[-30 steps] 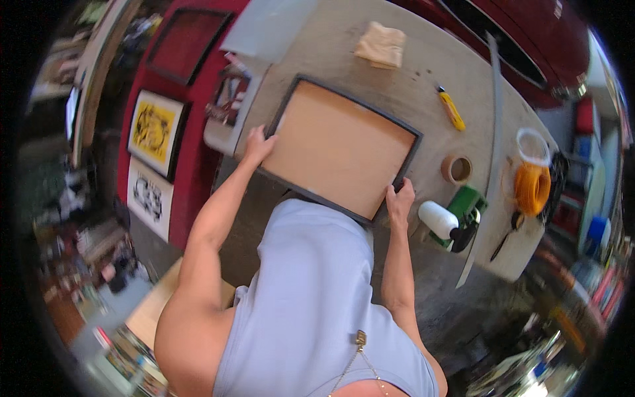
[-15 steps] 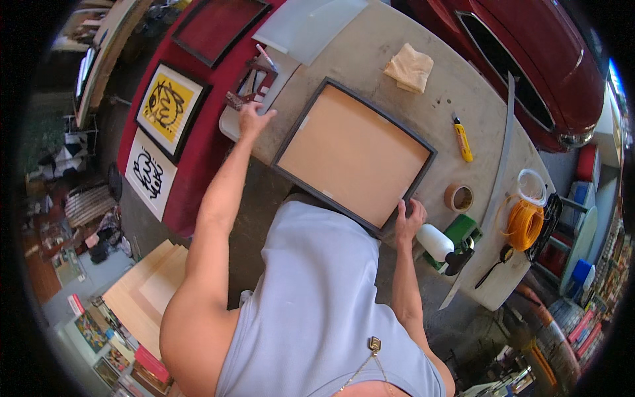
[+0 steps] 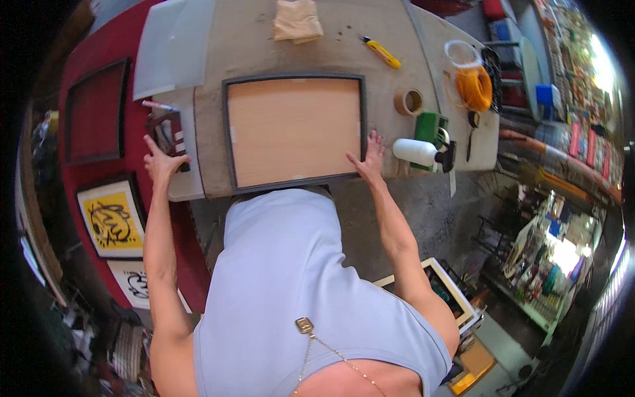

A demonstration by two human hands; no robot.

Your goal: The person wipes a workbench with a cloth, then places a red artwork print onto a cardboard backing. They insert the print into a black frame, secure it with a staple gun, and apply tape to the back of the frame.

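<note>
In front of me a dark picture frame (image 3: 364, 112) lies with a tan backing board (image 3: 297, 132) inside it, held at the edges by small pale tabs. My right hand (image 3: 370, 157) is at the frame's lower right corner, fingers stretched and thumb over the edge. To the left, my left hand (image 3: 164, 161) is spread beside a dark red tool holder (image 3: 165, 132) at the table's left end. Its fingertips reach the near side of the holder; whether they touch it I cannot tell. A red-and-white marker (image 3: 159, 105) lies just beyond.
A white spray bottle (image 3: 415, 151), green box (image 3: 430, 126), tape roll (image 3: 408, 101) and yellow utility knife (image 3: 381, 53) lie right of the frame. Beyond it is a folded cloth (image 3: 297, 21). Leftward, an empty frame (image 3: 123, 109) and a framed yellow print (image 3: 112, 221) rest on red cloth.
The view has turned, so the picture frame now appears level. My right hand's fingers have spread at the frame's corner. My left hand remains beside the tool holder, fingers apart.
</note>
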